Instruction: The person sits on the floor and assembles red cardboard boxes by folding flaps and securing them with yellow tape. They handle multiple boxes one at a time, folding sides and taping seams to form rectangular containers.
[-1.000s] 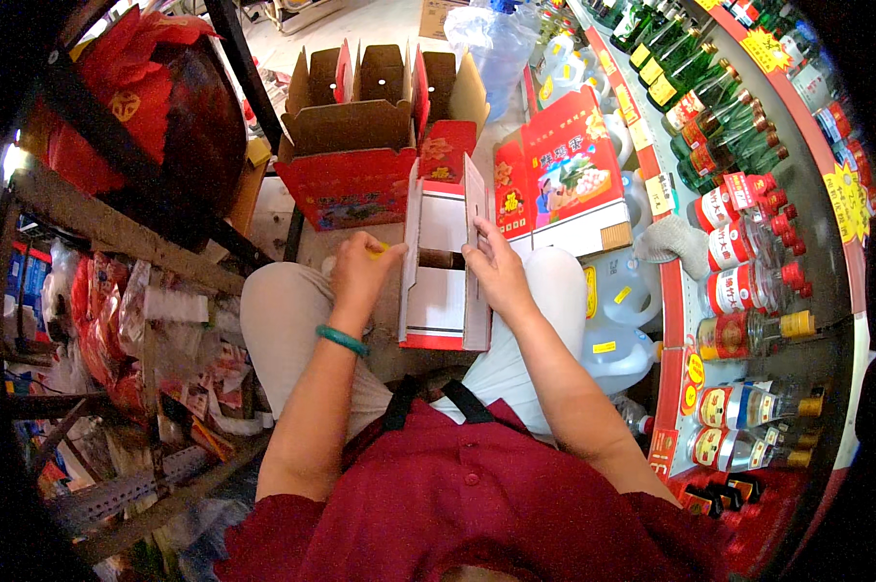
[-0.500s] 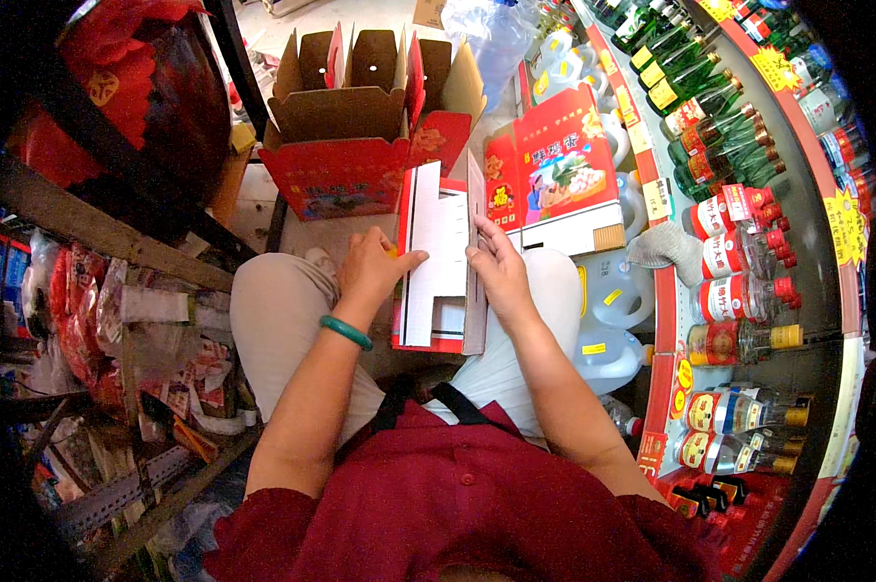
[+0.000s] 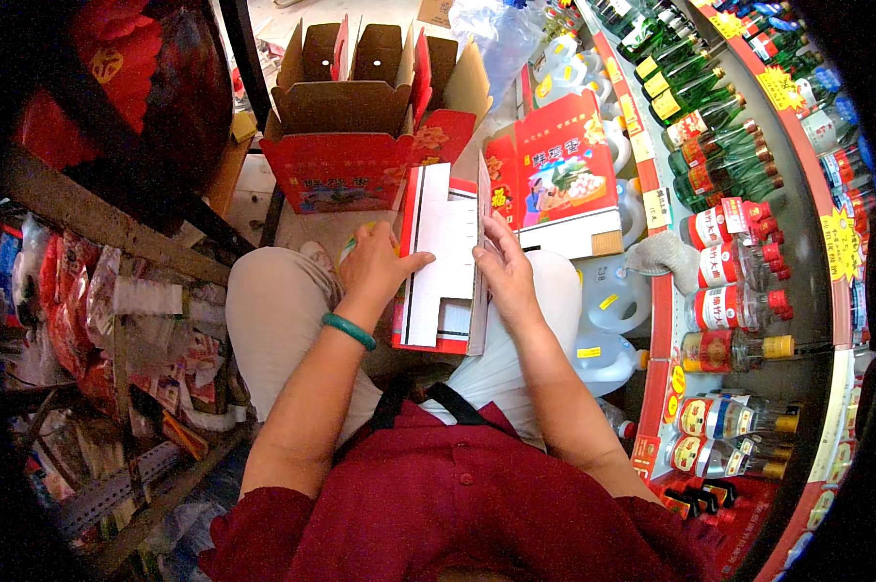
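Between my knees stands a red carton (image 3: 428, 343) with its white flaps (image 3: 428, 291) folded over the side facing me. My left hand (image 3: 375, 270) is at its left, thumb laid on the white flap and fingers curled. Behind those fingers shows part of a round thing with yellow and green on it (image 3: 356, 236), mostly hidden, its kind unclear. My right hand (image 3: 508, 276) grips the carton's right edge with bent fingers, thumb toward the flap.
Opened red cartons (image 3: 336, 160) stand ahead, and a flattened-looking red carton (image 3: 564, 160) lies to the right. White jugs (image 3: 612, 301) line the floor by shelves of bottles (image 3: 729, 262). A grey glove-like cloth (image 3: 666, 257) hangs off the shelf edge. A cluttered rack (image 3: 137, 310) is at left.
My right hand has shifted slightly down and right along the carton's edge. The right-hand panel has tipped inward against the flaps. More of the round thing by my left hand shows.
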`<state>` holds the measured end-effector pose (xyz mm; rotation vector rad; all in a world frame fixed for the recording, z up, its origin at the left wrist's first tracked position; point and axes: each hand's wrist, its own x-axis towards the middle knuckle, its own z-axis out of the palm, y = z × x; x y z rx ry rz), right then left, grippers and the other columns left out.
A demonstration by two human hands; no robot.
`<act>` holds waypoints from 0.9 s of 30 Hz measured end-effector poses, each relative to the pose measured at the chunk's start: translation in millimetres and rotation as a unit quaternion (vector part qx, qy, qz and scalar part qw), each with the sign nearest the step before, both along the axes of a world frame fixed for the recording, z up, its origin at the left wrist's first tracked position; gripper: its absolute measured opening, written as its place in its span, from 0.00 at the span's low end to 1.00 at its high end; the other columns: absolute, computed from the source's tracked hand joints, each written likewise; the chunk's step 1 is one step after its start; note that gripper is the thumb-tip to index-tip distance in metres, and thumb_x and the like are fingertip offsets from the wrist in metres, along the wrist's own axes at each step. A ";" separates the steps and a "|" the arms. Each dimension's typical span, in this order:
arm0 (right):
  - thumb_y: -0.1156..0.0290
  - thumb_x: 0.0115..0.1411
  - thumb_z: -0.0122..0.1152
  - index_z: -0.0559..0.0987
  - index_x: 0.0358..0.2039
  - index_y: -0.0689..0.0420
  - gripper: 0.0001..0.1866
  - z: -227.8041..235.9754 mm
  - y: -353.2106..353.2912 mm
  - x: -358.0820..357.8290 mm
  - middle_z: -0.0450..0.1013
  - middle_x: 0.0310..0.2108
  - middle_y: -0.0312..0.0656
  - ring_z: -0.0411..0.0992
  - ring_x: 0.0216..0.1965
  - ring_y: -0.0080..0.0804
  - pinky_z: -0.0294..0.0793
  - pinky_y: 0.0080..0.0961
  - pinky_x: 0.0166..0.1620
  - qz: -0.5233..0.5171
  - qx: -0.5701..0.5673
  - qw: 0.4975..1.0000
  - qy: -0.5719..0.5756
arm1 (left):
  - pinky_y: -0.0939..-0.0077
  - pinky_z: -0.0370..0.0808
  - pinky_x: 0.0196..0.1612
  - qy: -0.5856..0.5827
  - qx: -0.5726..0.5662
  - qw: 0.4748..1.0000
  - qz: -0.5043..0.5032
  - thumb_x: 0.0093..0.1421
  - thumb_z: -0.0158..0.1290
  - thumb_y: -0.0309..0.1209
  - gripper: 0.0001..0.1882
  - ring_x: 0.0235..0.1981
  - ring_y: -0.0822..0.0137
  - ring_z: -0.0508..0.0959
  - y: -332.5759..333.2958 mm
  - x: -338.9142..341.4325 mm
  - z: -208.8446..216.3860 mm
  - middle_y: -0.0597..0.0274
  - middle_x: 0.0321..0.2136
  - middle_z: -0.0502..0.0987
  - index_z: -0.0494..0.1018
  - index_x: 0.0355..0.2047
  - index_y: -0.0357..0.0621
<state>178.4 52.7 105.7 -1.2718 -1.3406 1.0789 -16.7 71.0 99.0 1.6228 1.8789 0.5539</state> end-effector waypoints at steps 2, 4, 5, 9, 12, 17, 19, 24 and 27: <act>0.73 0.56 0.56 0.63 0.56 0.64 0.27 0.4 0.8 0.7 0.61 0.56 0.49 0.60 0.58 0.40 0.58 0.32 0.60 0.014 -0.056 0.997 0.051 | 0.57 0.71 0.36 0.005 0.007 1.000 -0.003 0.40 0.65 0.51 0.29 0.35 0.49 0.73 0.6 0.3 -3.1 0.50 0.34 0.71 0.68 0.29 0.41; 0.73 0.57 0.56 0.63 0.56 0.64 0.27 5.9 0.8 -0.7 0.61 0.56 0.49 0.60 0.58 0.40 0.58 0.32 0.60 0.015 -0.062 0.997 0.047 | 0.57 0.71 0.37 0.009 0.012 1.000 -0.002 0.40 0.65 0.52 0.29 0.35 0.50 0.73 -0.1 0.2 -4.5 0.50 0.35 0.70 0.68 0.29 0.41; 0.73 0.57 0.56 0.63 0.56 0.64 0.27 8.8 0.8 -1.3 0.61 0.56 0.49 0.60 0.58 0.40 0.58 0.32 0.60 0.015 -0.065 0.997 0.044 | 0.57 0.71 0.37 0.009 0.013 1.000 -0.001 0.40 0.65 0.52 0.29 0.35 0.50 0.73 -0.6 1.0 -4.2 0.50 0.35 0.70 0.68 0.29 0.41; 0.73 0.57 0.56 0.61 0.57 0.64 0.28 9.5 1.2 -2.6 0.61 0.56 0.49 0.60 0.58 0.41 0.57 0.32 0.61 0.016 -0.050 0.998 0.023 | 0.58 0.71 0.38 -0.009 0.008 1.000 0.015 0.39 0.65 0.51 0.29 0.36 0.51 0.73 -1.1 2.8 -9.3 0.51 0.35 0.70 0.68 0.30 0.41; 0.72 0.57 0.56 0.61 0.57 0.64 0.28 5.0 2.6 -1.4 0.60 0.57 0.49 0.59 0.58 0.41 0.56 0.32 0.61 0.019 -0.050 0.998 0.021 | 0.59 0.71 0.38 -0.030 0.010 0.999 0.031 0.39 0.66 0.51 0.29 0.36 0.52 0.73 0.6 0.9 -19.6 0.51 0.34 0.70 0.68 0.29 0.41; 0.70 0.57 0.57 0.59 0.58 0.64 0.30 -3.2 3.8 2.9 0.59 0.57 0.52 0.58 0.59 0.45 0.56 0.33 0.61 0.023 -0.059 0.997 0.036 | 0.60 0.70 0.37 -0.052 -0.002 0.997 0.052 0.39 0.67 0.49 0.29 0.34 0.52 0.72 2.1 -0.7 -29.7 0.51 0.32 0.70 0.68 0.29 0.40; 0.70 0.56 0.58 0.59 0.58 0.64 0.31 -2.1 4.1 2.6 0.59 0.57 0.52 0.57 0.60 0.45 0.56 0.33 0.61 0.028 -0.068 0.997 0.038 | 0.60 0.71 0.37 -0.051 -0.013 0.998 0.044 0.39 0.66 0.51 0.29 0.35 0.52 0.73 3.0 -3.6 -32.5 0.52 0.34 0.69 0.68 0.30 0.41; 0.69 0.56 0.58 0.58 0.59 0.64 0.32 0.1 4.5 3.7 0.60 0.57 0.53 0.58 0.59 0.45 0.58 0.32 0.59 0.027 -0.096 0.994 0.043 | 0.60 0.71 0.37 -0.052 0.003 0.998 0.040 0.39 0.66 0.49 0.29 0.34 0.51 0.72 1.8 -3.3 -26.7 0.49 0.32 0.70 0.68 0.29 0.39; 0.70 0.56 0.58 0.58 0.59 0.64 0.33 -2.5 6.6 4.7 0.61 0.55 0.52 0.62 0.56 0.42 0.61 0.31 0.57 0.030 -0.088 0.995 0.045 | 0.60 0.71 0.37 -0.047 -0.013 0.998 0.033 0.39 0.67 0.49 0.29 0.35 0.51 0.72 2.3 -3.6 -21.4 0.49 0.32 0.70 0.69 0.29 0.38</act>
